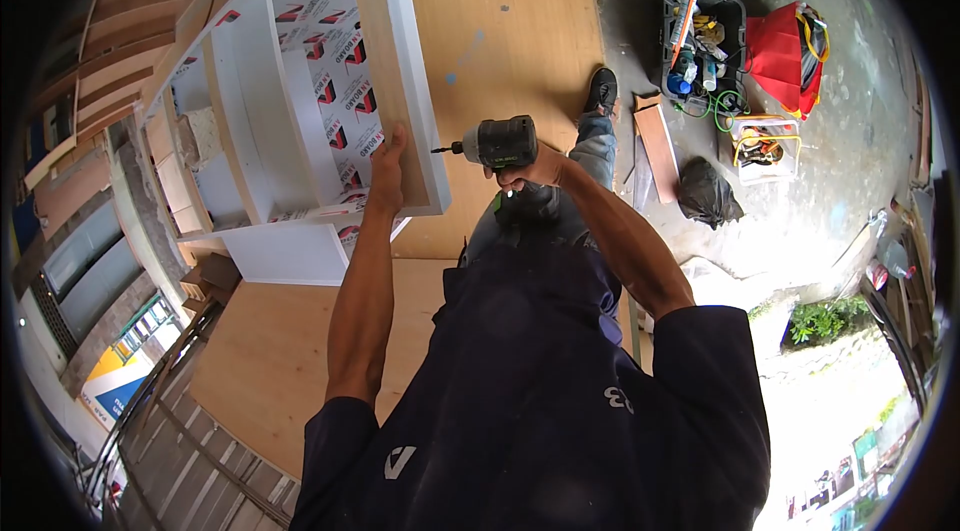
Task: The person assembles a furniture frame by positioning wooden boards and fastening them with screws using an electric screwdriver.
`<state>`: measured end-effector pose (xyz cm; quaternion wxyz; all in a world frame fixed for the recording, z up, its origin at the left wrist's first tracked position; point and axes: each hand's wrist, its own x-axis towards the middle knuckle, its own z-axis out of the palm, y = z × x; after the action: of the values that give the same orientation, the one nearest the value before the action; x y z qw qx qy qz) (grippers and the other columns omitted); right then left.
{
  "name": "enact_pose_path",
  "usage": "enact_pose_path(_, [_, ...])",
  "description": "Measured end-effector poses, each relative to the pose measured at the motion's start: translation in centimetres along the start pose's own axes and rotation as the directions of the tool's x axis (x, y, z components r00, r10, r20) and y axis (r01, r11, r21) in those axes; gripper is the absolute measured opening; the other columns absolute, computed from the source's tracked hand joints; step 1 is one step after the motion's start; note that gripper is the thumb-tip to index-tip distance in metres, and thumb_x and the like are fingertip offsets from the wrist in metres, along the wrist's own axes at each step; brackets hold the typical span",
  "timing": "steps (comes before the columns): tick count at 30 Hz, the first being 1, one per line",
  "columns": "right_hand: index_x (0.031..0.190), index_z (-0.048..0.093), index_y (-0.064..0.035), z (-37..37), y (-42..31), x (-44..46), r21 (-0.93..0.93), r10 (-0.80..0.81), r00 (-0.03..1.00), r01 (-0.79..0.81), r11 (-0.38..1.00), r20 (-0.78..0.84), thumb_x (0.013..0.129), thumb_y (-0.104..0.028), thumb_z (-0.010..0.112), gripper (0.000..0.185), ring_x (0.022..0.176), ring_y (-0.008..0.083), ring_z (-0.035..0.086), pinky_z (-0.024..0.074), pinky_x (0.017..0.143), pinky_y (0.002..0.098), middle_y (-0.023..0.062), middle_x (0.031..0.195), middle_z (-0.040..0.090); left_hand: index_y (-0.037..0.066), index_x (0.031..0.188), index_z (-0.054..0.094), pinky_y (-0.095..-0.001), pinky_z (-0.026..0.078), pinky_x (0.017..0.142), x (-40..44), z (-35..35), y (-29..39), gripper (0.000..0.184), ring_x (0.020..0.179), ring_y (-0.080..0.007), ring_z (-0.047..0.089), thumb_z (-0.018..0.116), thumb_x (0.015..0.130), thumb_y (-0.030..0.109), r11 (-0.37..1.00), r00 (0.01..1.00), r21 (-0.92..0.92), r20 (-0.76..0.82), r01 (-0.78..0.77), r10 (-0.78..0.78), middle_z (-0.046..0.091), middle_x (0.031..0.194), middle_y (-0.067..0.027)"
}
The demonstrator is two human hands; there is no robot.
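Note:
My right hand [540, 169] grips a black and grey cordless drill [507, 141], held level. Its thin bit points left and ends just short of the white edge panel [420, 61] of a cabinet. On the inner side of that panel, my left hand [388, 171] holds the cabinet's edge, thumb up along it and the other fingers partly hidden. The cabinet [275, 111] has white boards with bare wood edges, and its inner face [330, 81] carries printed red and black logos.
Under the cabinet lies a large plywood sheet [510, 21], with another wooden panel [280, 351] nearer me. To the right on the floor are a tool crate [740, 26], a red bag [780, 56], a black plastic bag [708, 193] and a wood plank [657, 146].

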<state>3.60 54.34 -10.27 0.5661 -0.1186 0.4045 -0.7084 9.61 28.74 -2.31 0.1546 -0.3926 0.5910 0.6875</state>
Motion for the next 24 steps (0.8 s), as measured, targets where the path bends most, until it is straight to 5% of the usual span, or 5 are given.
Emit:
enact_pose_path(12, [0.096, 0.063, -0.0045, -0.9, -0.3, 0.9, -0.069, 0.001, 0.998, 0.004, 0.998, 0.069, 0.07, 0.002, 0.067, 0.027, 0.061, 0.01, 0.059, 0.0476, 0.054, 0.0234, 0.0031, 0.082, 0.066, -0.002, 0.111, 0.062, -0.0303, 0.054, 0.075, 0.2, -0.4, -0.3, 0.057, 0.082, -0.016, 0.066, 0.053, 0.096, 0.053, 1.0, 1.0, 0.003, -0.016, 0.006, -0.005, 0.067, 0.095, -0.0078])
enact_pose_path(16, [0.092, 0.066, -0.0034, -2.8, 0.2, 0.8, -0.366, -0.007, 0.997, 0.036, 0.93, 0.082, 0.064, 0.003, 0.068, 0.029, 0.061, 0.0126, 0.059, 0.049, 0.057, 0.0296, 0.0062, 0.071, 0.063, -0.002, 0.109, 0.063, -0.0307, 0.054, 0.075, 0.2, -0.2, -0.5, 0.054, 0.083, -0.0155, 0.066, 0.051, 0.097, 0.05, 0.998, 0.999, 0.046, -0.038, -0.032, 0.034, 0.068, 0.096, -0.008])
enact_pose_path(18, [0.088, 0.066, -0.0032, -3.5, -1.0, 0.1, -0.442, -0.231, 0.972, 0.226, 0.868, 0.045, 0.064, 0.002, 0.069, 0.025, 0.062, 0.016, 0.059, 0.0506, 0.06, 0.0336, 0.0082, 0.07, 0.063, 0.0, 0.103, 0.063, -0.0298, 0.052, 0.067, 0.4, -0.4, -0.5, 0.041, 0.075, -0.0148, 0.063, 0.053, 0.098, 0.04, 0.988, 0.979, 0.025, -0.133, -0.15, 0.152, 0.066, 0.089, -0.0075])
enact_pose_path(23, [0.097, 0.066, -0.001, -7.3, -7.4, -2.8, -0.624, -0.081, 0.995, 0.023, 0.781, -0.065, 0.069, -0.003, 0.071, 0.028, 0.075, 0.0202, 0.064, 0.0525, 0.072, 0.035, 0.0115, 0.084, 0.07, 0.001, 0.099, 0.06, -0.0269, 0.041, 0.055, 1.3, -6.2, -2.2, 0.022, 0.064, -0.0166, 0.054, 0.05, 0.081, 0.008, 0.881, 0.823, -0.339, -0.56, -0.33, 0.094, 0.061, 0.083, -0.0088])
enact_pose_path(24, [0.097, 0.066, -0.001, -7.6, -9.0, -3.2, -0.645, -0.085, 0.995, 0.03, 0.764, -0.054, 0.069, -0.003, 0.071, 0.028, 0.075, 0.0202, 0.064, 0.0525, 0.072, 0.035, 0.0115, 0.084, 0.07, -0.002, 0.106, 0.059, -0.0294, 0.047, 0.067, 1.5, -8.7, -3.4, 0.033, 0.081, -0.0227, 0.059, 0.044, 0.077, -0.003, 0.834, 0.818, -0.418, -0.572, -0.359, 0.066, 0.062, 0.095, -0.0128])
